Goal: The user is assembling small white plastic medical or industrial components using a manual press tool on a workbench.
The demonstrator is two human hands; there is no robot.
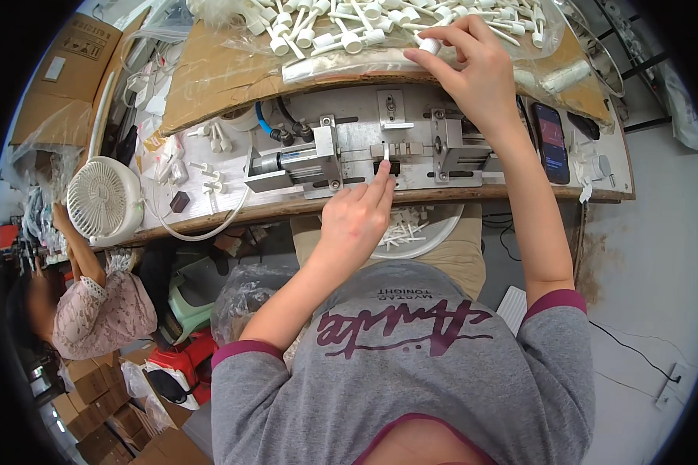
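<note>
At the front of the metal clamping fixture point(395, 149), my left hand point(355, 219) has its index finger stretched out. Its fingertip touches the lower end of a small white plastic stem point(386, 152) in the fixture's middle. The thumb of that hand is hidden. Farther back and to the right, my right hand point(477, 74) pinches a white plastic part with a round head point(430, 46) between thumb and fingers. That hand hovers at the near edge of a heap of similar white parts point(349, 40), each a cylinder head on a thin stem.
The heap lies on a cardboard sheet point(209, 70) above the fixture. A white fan point(105, 200) and loose white parts point(211, 178) are at the left, a phone point(551, 143) at the right. A bowl of white stems point(415, 246) rests below the table edge. Another person point(105, 310) sits at left.
</note>
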